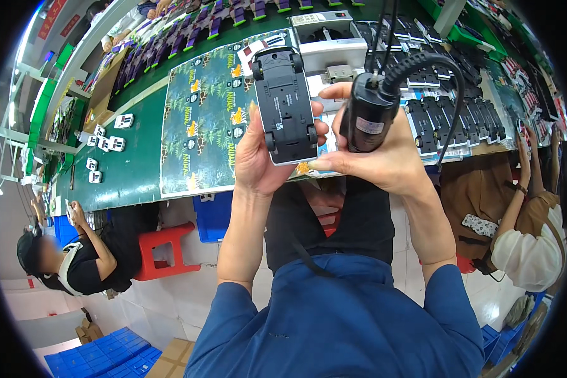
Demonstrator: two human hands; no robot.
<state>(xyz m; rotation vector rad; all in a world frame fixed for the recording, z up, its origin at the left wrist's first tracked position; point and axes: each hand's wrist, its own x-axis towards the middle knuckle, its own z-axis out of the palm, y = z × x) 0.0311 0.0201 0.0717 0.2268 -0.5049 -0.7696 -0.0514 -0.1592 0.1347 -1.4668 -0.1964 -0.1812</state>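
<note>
A toy car (pixel 287 107) is turned underside up, its black base and wheels facing me and a pale edge of the body showing at the rim. My left hand (pixel 256 157) is closed around its lower part. My right hand (pixel 394 160) wraps around a black electric screwdriver (pixel 365 116), with the thumb stretched toward the car. A thick coiled black cable (pixel 416 62) runs from the tool's top. The driver's bit is out of sight. Just behind the held car lies a white toy car (pixel 252 49) on the patterned mat (pixel 201 126).
Rows of upturned toy cars (pixel 453 123) line the right side. A white fixture (pixel 331 50) stands ahead. Small white car parts (pixel 110 143) sit on the green table (pixel 135 167) at left. People work on both sides; a red stool (pixel 164 252) stands at left.
</note>
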